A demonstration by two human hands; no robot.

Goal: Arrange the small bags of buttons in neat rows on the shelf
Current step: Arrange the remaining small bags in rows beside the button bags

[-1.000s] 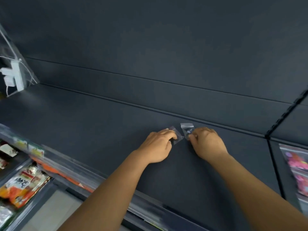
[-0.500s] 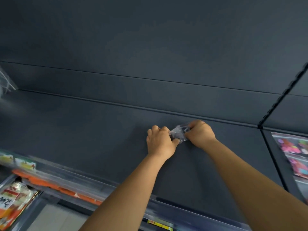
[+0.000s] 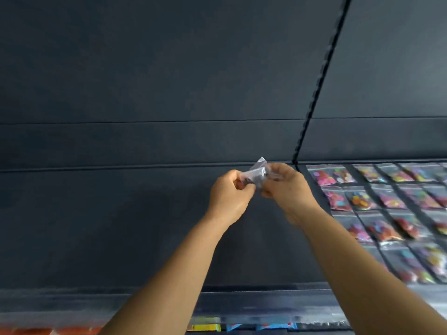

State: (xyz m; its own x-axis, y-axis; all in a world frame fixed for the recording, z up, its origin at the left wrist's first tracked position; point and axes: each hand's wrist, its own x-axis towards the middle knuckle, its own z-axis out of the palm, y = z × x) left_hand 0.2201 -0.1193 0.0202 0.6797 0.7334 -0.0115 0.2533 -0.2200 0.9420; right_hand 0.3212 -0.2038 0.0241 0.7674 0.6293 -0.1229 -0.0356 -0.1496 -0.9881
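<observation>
The dark shelf (image 3: 121, 226) fills most of the frame, bare across its left and centre. At the right edge, rows of button bags (image 3: 387, 204) already lie in a tidy grid. In the middle of the frame the left hand (image 3: 229, 197) and right hand (image 3: 287, 189) meet above the shelf, each grip pinching a clump of small clear bags (image 3: 256, 171) held between them; how many cannot be told. To do this step well, the person should probably separate one bag, flatten it, and lay it square beside the existing grid, edges aligned.

Bare shelf (image 3: 121, 226) leftward; bagged rows (image 3: 387, 201) rightward.
</observation>
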